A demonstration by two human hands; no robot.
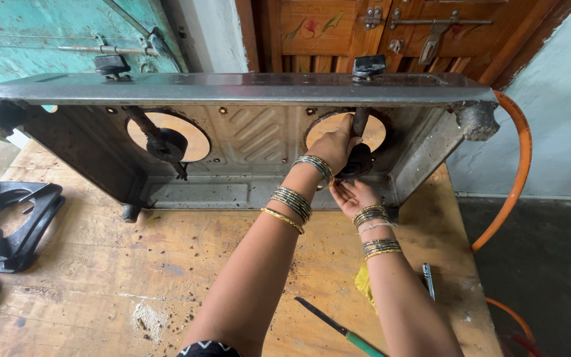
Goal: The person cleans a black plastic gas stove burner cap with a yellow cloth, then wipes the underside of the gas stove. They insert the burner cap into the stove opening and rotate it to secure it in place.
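Two hands work inside the tipped-up gas stove (246,142), standing on its edge along the wooden table's (166,264) far side. My left hand (334,147) clasps the burner pipe (359,122), which runs upright; my right hand (355,196) cups open just beneath. The dark fitting between them is mostly hidden.
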